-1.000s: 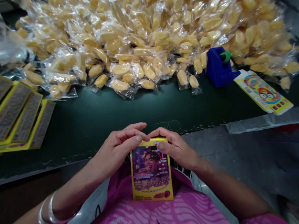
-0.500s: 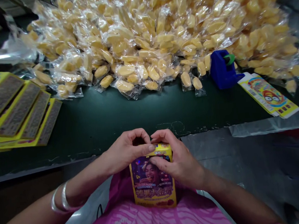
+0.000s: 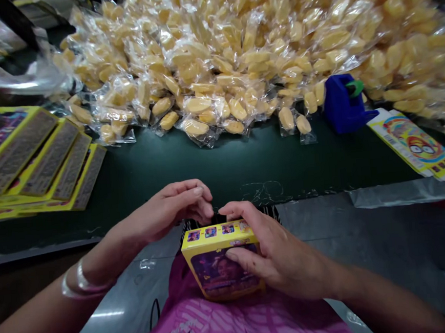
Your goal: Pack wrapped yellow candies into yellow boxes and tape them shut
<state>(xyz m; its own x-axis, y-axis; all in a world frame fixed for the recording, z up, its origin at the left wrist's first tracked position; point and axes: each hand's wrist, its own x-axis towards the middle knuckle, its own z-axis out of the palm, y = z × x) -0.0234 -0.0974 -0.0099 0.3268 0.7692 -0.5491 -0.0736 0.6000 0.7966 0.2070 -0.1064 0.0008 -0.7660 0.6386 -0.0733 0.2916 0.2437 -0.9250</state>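
Observation:
A small yellow-edged cardboard box with a purple picture on its front rests against the pink garment on my lap. Its yellow top flap looks closed and carries a row of little pictures. My right hand grips the box at its right side, thumb across the front and fingers behind the top edge. Just above the box's left top edge hovers my left hand, off the cardboard. Its fingers are loosely bent, and nothing shows in them.
A big heap of yellow pieces in clear wrappers covers the back of the dark green table. Several yellow boxes lie overlapped at left. At right stand a blue tape dispenser and flat printed cartons.
My left hand has lifted away from the box top to the left. The box has tipped so that its top faces me more, while my right hand keeps hold of it.

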